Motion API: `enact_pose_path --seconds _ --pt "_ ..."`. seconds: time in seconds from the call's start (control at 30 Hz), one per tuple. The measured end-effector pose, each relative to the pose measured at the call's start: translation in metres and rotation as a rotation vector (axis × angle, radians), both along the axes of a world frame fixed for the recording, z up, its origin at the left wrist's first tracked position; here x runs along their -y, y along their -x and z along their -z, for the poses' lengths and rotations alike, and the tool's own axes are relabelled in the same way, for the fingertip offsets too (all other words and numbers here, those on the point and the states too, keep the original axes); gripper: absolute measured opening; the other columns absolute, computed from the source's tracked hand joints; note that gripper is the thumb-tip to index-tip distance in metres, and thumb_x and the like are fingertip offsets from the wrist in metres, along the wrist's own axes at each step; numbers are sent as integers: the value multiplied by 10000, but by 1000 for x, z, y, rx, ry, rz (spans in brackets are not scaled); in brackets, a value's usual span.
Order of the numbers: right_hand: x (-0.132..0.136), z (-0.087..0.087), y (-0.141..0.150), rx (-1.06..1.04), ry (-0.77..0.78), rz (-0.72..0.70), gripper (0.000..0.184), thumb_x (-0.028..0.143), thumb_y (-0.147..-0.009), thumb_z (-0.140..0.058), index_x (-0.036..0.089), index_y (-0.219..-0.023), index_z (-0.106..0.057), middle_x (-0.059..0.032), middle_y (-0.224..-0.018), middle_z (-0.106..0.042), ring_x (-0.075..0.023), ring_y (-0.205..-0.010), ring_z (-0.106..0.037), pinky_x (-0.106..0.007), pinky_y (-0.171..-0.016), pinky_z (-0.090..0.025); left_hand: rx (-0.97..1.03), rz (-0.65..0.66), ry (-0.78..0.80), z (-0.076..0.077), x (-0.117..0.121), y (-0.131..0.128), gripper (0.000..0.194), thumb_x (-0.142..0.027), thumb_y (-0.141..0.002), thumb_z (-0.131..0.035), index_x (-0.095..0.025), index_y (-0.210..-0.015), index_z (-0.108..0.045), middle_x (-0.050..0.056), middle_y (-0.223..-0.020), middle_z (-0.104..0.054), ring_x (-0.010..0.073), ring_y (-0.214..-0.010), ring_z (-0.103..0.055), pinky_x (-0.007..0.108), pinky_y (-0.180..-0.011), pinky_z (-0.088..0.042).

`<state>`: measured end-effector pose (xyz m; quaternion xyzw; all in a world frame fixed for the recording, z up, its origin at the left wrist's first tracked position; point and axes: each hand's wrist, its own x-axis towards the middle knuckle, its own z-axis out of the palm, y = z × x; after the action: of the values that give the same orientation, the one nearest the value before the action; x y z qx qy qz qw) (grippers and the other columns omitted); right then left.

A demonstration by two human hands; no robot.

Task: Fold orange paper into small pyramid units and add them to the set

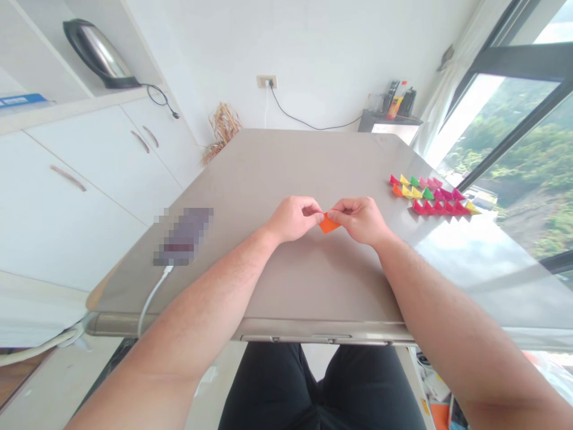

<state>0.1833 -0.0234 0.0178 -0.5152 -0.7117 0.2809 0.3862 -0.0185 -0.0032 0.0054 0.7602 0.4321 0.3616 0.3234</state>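
A small piece of orange paper [329, 224] is held between both hands over the middle of the table. My left hand [298, 218] pinches its left corner between thumb and fingers. On the other side, my right hand [358, 218] grips the upper right edge, thumb on top. The paper's lower part points toward me, and its upper edge is partly hidden by the fingertips. To the right stand rows of small folded paper boats [441, 207] in red, pink, yellow, green and orange.
The grey-brown table [313, 161] stretches to the far wall. At the left lies a pixelated dark device [183, 237] with a white cable [150, 295] running off the front edge. A kettle [101, 54] stands on the shelf, and a window is at the right.
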Motion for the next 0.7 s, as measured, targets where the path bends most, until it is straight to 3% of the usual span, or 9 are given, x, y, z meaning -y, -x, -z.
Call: enact_pose_path --seconds 0.33,0.7 --pt "-1 3 -1 24 13 -12 192 341 -789 -668 186 -715 -755 -14 -651 -687 -142 -622 -537 -275 -591 -403 -67 29 107 -5 5 -1 184 -375 -759 -764 -212 -843 -759 42 -857 -772 191 -782 -688 320 -696 -517" --pt "-1 2 1 56 23 4 191 339 -772 -667 184 -690 -742 -2 -610 -648 -132 -594 -498 -277 -570 -379 -133 29 56 -2 1 0 174 -339 -802 -679 -203 -694 -684 -1 -692 -686 130 -623 -558 282 -581 -417"
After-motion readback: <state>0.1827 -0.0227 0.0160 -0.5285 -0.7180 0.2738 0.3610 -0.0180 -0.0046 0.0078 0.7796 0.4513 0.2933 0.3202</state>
